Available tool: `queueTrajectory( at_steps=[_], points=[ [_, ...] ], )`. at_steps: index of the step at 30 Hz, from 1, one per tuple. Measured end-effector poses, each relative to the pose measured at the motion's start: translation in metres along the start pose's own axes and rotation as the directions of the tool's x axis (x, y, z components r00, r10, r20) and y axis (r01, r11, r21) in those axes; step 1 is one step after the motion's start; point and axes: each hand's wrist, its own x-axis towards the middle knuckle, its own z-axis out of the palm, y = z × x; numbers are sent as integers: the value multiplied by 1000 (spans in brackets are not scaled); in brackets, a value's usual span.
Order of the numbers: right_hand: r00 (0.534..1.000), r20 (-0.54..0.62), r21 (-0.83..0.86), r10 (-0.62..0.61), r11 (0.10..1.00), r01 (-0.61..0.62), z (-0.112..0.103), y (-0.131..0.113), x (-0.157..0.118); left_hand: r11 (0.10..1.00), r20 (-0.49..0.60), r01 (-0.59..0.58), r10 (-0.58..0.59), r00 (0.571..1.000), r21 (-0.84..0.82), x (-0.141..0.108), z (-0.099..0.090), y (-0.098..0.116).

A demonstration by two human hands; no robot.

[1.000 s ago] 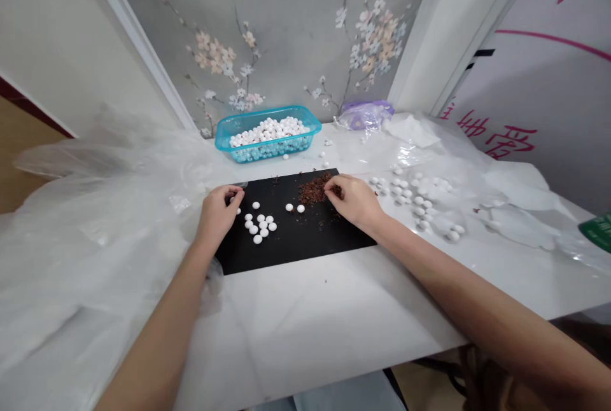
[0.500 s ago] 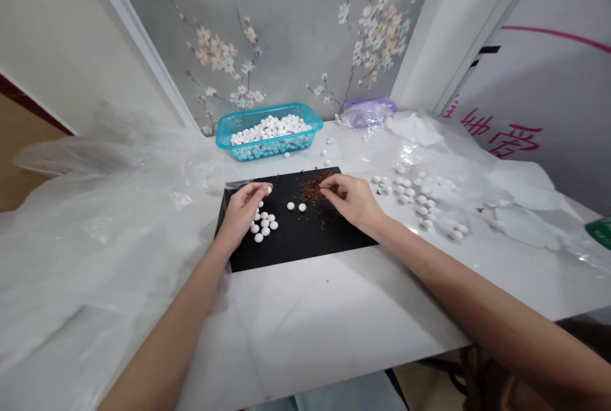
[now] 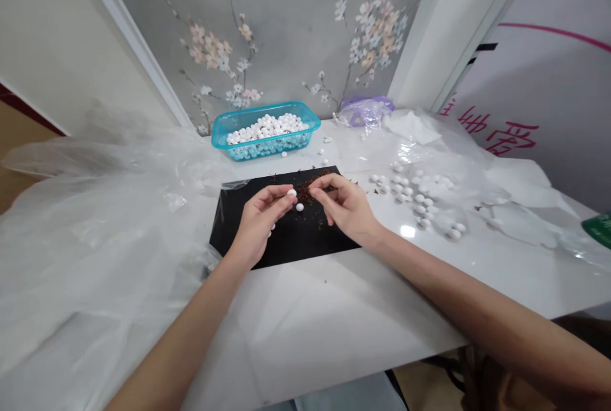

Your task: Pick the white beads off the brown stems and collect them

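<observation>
My left hand [image 3: 262, 223] pinches a small white ball [image 3: 291, 193] between thumb and fingertips, above a black mat [image 3: 305, 245]. Just below those fingertips, another white ball [image 3: 300, 207] lies on the mat. My right hand [image 3: 346, 207] has its thumb and forefinger pressed together beside a pile of small brown bits [image 3: 304, 193]. Whatever sits in that pinch is too small to make out. A short gap separates the two hands' fingertips. The left hand mostly covers a group of white balls on the mat, with only a couple of edges showing.
Behind the mat stands a blue plastic basket [image 3: 312, 123] filled with white balls. Several loose white balls [image 3: 420, 198] are scattered on the white table to the right. Clear plastic sheeting [image 3: 105, 245] spreads over the left side. A purple item [image 3: 367, 111] in clear wrap lies at the back.
My left hand has moved right with a white ball, covering the ball group on the mat. My right hand has shifted slightly left, so the hands are closer together.
</observation>
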Motion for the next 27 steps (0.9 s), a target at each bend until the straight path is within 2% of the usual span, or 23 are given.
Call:
queueTrajectory(
  at_steps=[4,8,12,17,22,27],
  points=[
    [977,-112,-168,-179,973,159,4,-4,-8,994,16,71,-70,997,-86,-5,10,1],
    [956,-105,-247,-273,939,241,7,-3,-14,975,22,117,-115,993,-188,-11,20,-2],
    [951,-63,-284,-301,919,273,8,-2,-14,948,25,168,-168,986,-269,-15,26,-5],
    [948,-28,-249,-317,921,300,8,-4,-13,907,48,226,-224,973,-355,-16,26,-6],
    [953,8,-222,-302,929,297,8,-3,-14,909,18,205,-213,977,-362,-16,25,-7],
    [954,14,-199,-299,934,295,8,-4,-14,901,41,189,-188,981,-391,-15,24,-6]
  ],
)
